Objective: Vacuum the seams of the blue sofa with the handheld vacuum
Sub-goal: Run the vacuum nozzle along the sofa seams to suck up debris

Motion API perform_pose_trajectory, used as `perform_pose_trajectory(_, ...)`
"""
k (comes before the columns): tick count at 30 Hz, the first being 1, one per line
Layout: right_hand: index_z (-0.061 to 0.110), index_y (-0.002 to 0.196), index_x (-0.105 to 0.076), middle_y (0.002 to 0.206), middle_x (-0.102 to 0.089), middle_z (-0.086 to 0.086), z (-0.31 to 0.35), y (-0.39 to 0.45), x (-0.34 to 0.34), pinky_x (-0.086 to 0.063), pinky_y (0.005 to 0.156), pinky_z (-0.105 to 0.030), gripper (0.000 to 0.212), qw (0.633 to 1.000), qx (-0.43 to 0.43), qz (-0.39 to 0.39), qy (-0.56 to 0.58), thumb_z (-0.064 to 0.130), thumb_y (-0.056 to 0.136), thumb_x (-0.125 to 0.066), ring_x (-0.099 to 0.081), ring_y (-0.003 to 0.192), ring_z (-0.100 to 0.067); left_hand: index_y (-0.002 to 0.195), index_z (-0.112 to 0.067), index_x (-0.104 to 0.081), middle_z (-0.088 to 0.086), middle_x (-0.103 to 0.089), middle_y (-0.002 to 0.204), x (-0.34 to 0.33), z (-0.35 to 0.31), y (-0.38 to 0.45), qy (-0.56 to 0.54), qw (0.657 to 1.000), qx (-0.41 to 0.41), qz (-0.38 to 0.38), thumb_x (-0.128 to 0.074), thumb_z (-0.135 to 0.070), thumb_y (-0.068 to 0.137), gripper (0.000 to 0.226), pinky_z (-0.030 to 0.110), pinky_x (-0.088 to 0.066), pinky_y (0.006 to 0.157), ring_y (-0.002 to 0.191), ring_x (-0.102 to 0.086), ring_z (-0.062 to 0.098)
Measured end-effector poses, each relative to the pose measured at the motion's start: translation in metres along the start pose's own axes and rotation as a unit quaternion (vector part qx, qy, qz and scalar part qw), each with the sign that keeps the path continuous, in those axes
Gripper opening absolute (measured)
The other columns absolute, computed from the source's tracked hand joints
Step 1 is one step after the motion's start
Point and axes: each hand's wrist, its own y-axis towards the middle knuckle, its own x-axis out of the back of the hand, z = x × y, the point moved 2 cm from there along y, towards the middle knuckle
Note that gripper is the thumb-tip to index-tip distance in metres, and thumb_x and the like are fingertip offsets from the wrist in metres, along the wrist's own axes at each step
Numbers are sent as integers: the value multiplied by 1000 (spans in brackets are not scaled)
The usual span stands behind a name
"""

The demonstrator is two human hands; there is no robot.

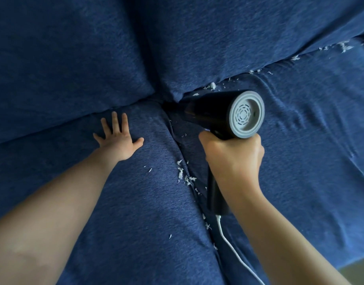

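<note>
While the right hand (232, 159) curls its fingers round the black handle at center right, the handheld vacuum (222, 116) points its nozzle into the seam (168, 105) mid-frame, where what look like four cushions of the blue sofa (218, 38) meet. One white cord (232, 249) trails to the bottom edge. At center left, the left hand (119, 138) presses flat, fingers spread, arm outstretched. White scraps (185, 175) dot the seams.

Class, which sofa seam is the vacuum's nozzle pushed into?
The junction where seat and back cushions meet; the handheld vacuum points there, while the other seams still hold white scraps.
</note>
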Motion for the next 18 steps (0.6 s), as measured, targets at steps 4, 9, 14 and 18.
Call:
perform_pose_trajectory(4, 12, 68, -63, 64, -68, -2, 5, -4, -1, -55, 64, -32, 20, 1000, 10, 13, 12, 27, 71, -76, -67, 69, -25, 149, -24, 27, 2, 36, 154, 2, -1, -1, -4, 1000, 0, 6, -36, -68, 90, 97, 67, -5, 113, 144, 23, 36)
perform_pose_trajectory(9, 17, 68, -59, 71, -64, 1, 8, 3, -10, -52, 68, -34, 25, 1000, -3, 13, -12, 34, 72, -76, -61, 71, -22, 149, -24, 26, 2, 35, 154, -3, 1, -4, -7, 1000, -14, -1, -30, -68, 92, 91, 67, -3, 113, 144, 24, 35)
perform_pose_trajectory(14, 13, 79, -68, 77, -72, -5, -3, -5, 4, -57, 73, -36, 31, 1000, -10, -12, -15, 40, 64, -71, -68, 79, -27, 150, -25, 23, 1, 35, 155, -10, 2, -10, -16, 1000, -22, -16, -23, -65, 94, 83, 67, -1, 113, 144, 25, 33)
perform_pose_trajectory(18, 14, 70, -64, 68, -68, -2, -1, -11, 7, -52, 64, -32, 19, 1000, 6, 3, -2, 30, 71, -75, -63, 69, -22, 151, -25, 20, 3, 31, 157, -19, 5, -18, -13, 998, -48, -42, -22, -64, 95, 81, 66, -1, 114, 145, 22, 34)
